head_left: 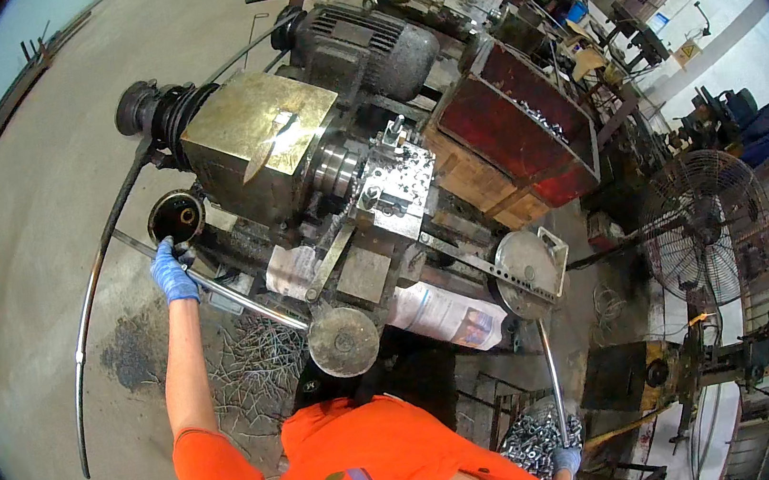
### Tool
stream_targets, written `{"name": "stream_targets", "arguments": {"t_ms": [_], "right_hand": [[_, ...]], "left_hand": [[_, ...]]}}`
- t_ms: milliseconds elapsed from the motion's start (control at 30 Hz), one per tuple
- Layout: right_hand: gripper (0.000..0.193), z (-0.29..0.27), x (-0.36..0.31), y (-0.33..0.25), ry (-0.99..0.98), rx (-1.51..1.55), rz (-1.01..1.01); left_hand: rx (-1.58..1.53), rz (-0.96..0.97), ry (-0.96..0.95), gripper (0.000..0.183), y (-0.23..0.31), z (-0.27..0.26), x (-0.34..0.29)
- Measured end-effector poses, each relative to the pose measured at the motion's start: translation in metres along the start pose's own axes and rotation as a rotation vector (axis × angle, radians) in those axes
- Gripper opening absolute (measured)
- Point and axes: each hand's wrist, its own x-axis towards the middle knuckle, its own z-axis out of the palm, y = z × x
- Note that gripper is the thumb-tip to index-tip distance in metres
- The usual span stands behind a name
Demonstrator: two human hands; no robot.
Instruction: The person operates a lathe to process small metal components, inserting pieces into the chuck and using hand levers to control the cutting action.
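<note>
My left hand, in a blue glove, is closed round the outer end of a shiny metal lever that runs to a round metal hub. Just beyond its fingers is a dark round bowl-like part with a brass-coloured ring inside. Low on the right, my gloved right hand grips the end of a second lever, which hangs from a larger round plate; its fingers show only in part. Beside it lies a heap of small shiny metal parts. Between both levers stands the lathe's tool slide, strewn with chips.
The lathe's headstock and a ribbed electric motor stand ahead. A red metal bin rests on wood behind the slide. Bent thin rods or shavings litter the floor at left. A large fan stands at right.
</note>
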Motion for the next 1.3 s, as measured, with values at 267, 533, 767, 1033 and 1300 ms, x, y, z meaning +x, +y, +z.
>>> {"name": "stream_targets", "arguments": {"t_ms": [267, 533, 767, 1033, 1300], "right_hand": [[0.045, 0.033, 0.022, 0.025, 0.150, 0.033, -0.081], [0.045, 0.034, 0.025, 0.026, 0.074, 0.007, 0.002], [0.046, 0.014, 0.004, 0.011, 0.020, 0.025, 0.028], [0.046, 0.019, 0.002, 0.016, 0.049, 0.041, 0.005], [0.047, 0.018, 0.001, 0.016, 0.018, 0.072, 0.028]], "left_hand": [[-0.029, -0.016, -0.005, 0.014, 0.004, 0.008, -0.009], [-0.011, -0.022, -0.013, 0.013, 0.004, 0.005, -0.007], [-0.024, -0.017, -0.033, 0.013, 0.001, 0.002, -0.002], [-0.001, -0.022, -0.030, 0.016, 0.001, 0.002, -0.003], [-0.028, -0.036, -0.036, 0.014, -0.005, -0.002, 0.007]]}}
